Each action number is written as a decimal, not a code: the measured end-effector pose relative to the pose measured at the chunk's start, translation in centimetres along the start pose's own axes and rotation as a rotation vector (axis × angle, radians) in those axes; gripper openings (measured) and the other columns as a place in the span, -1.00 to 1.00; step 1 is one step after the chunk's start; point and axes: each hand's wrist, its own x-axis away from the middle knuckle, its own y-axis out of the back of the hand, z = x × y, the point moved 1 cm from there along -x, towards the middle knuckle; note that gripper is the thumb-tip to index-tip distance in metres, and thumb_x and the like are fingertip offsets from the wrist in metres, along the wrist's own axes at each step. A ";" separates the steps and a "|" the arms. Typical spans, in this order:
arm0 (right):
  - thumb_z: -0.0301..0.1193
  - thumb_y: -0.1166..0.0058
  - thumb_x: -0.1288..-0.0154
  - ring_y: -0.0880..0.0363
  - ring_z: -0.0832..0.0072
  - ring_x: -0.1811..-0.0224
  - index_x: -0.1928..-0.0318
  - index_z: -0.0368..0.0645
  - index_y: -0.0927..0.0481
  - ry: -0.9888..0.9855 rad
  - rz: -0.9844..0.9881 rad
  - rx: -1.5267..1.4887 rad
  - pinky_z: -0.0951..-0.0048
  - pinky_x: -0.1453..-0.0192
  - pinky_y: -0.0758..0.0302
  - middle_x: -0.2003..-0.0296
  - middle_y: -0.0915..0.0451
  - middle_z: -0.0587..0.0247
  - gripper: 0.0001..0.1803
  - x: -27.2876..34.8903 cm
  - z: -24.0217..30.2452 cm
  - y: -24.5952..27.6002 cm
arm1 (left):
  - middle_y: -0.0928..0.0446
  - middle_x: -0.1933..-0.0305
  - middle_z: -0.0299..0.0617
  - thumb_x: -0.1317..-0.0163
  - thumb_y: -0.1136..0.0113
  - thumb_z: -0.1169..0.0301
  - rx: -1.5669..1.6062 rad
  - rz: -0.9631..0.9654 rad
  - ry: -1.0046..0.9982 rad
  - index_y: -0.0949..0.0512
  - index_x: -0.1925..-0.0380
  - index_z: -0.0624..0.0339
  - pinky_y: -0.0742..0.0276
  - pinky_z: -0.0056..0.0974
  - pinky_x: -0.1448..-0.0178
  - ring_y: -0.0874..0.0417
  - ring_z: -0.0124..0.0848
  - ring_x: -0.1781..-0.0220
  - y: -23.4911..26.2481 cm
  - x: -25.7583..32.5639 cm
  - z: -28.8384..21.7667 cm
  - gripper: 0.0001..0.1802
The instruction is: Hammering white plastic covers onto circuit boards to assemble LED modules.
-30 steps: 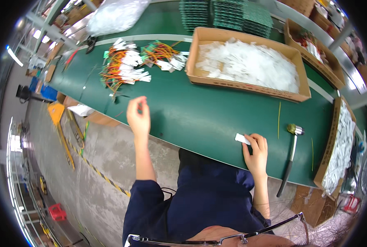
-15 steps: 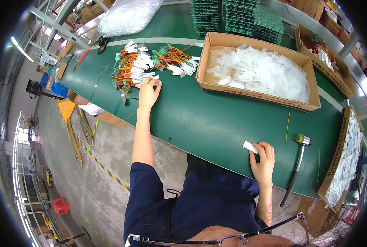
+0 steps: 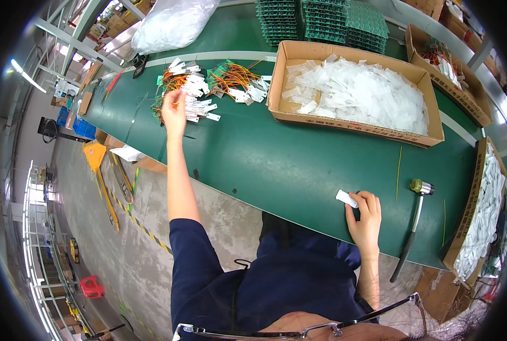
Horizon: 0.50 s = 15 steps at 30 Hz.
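My left hand (image 3: 174, 116) is over the left side of a pile of small green circuit boards with orange and red wires (image 3: 174, 82) and white flat tabs (image 3: 195, 85). Its fingers are bent together among the wires, and what lies between them is hidden. Near the table's front edge, my right hand (image 3: 366, 221) grips a small white rectangular piece (image 3: 346, 198) between thumb and fingers, low over the green table (image 3: 265, 165). A second bundle of wired boards (image 3: 233, 79) lies just right of the first.
A cardboard box (image 3: 356, 126) of translucent white strips stands at back centre. Right are a hammer (image 3: 412, 227), thin yellow wires (image 3: 399, 173) and a box of white pieces (image 3: 480, 210). Behind are stacked green boards (image 3: 324, 23), a clear plastic bag (image 3: 174, 25) and another box (image 3: 449, 82).
My left hand has moved left and up, away from the white tabs at the pile's right edge to its wires. My right hand has stayed nearly still with the white piece.
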 end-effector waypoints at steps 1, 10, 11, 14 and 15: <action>-0.55 -0.32 -0.07 -0.48 0.24 0.20 0.10 -0.17 -0.63 -0.004 -0.001 0.001 0.28 0.11 -0.44 0.18 -0.52 0.23 -0.67 0.0 0.0 0.0 | -0.65 0.13 -0.19 -0.44 -0.13 0.38 0.106 -0.035 0.034 -0.54 0.11 0.30 -0.48 -0.41 -0.10 -0.63 -0.50 0.08 0.3 -1.0 -1.5 -0.81; -0.55 -0.32 -0.06 -0.49 0.24 0.19 0.11 -0.17 -0.63 -0.002 -0.009 -0.004 0.27 0.10 -0.44 0.18 -0.53 0.23 -0.68 -0.1 0.1 0.0 | -0.57 0.15 -0.12 -0.51 0.04 0.43 0.296 -0.133 -0.172 -0.43 0.03 0.36 -0.58 -0.25 -0.11 -0.67 -0.37 0.12 1.6 -2.9 -9.8 -0.80; -0.55 -0.32 -0.06 -0.49 0.24 0.19 0.11 -0.17 -0.63 -0.003 -0.010 -0.003 0.26 0.10 -0.45 0.18 -0.52 0.23 -0.68 -0.1 0.1 0.0 | -0.57 0.15 -0.12 -0.52 0.04 0.42 0.322 -0.134 -0.203 -0.43 0.03 0.36 -0.59 -0.24 -0.10 -0.67 -0.37 0.13 1.7 -2.9 -10.3 -0.79; -0.55 -0.32 -0.06 -0.49 0.24 0.19 0.11 -0.17 -0.63 0.009 -0.001 -0.011 0.26 0.10 -0.45 0.18 -0.52 0.23 -0.68 0.1 0.3 0.0 | -0.57 0.17 -0.13 -0.52 0.04 0.39 0.320 -0.157 -0.187 -0.44 0.04 0.34 -0.58 -0.30 0.05 -0.63 -0.41 0.22 2.6 -3.8 -11.1 -0.79; -0.55 -0.32 -0.06 -0.49 0.24 0.20 0.11 -0.17 -0.63 0.009 -0.008 -0.007 0.26 0.10 -0.45 0.18 -0.52 0.23 -0.68 0.0 0.3 0.1 | -0.57 0.18 -0.14 -0.52 0.04 0.39 0.333 -0.153 -0.176 -0.45 0.05 0.34 -0.57 -0.32 0.11 -0.62 -0.43 0.26 2.6 -4.2 -11.8 -0.79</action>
